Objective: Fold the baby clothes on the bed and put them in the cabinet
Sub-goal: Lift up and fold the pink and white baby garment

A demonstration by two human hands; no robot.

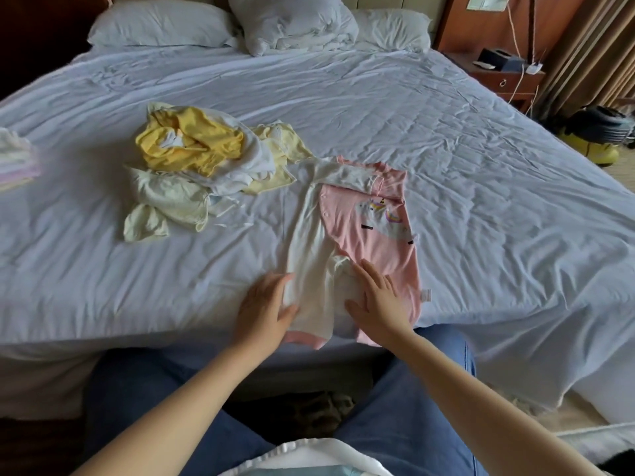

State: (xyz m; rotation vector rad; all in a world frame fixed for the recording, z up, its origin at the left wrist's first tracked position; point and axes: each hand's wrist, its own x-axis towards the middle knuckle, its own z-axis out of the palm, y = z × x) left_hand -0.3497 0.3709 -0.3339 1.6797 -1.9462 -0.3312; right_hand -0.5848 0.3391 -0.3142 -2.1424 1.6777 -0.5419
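— On bed (481, 166), far left: loose pile of clothes (192, 166). Next, left hand (264, 309)?
— Spread open, touching left leg edge of romper (374, 235). Then right hand (378, 300): flat, fingers straight, pressing romper's lower middle.

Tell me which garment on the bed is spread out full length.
The pink unicorn romper nearest the person; the yellow and cream clothes left of it are a crumpled heap.
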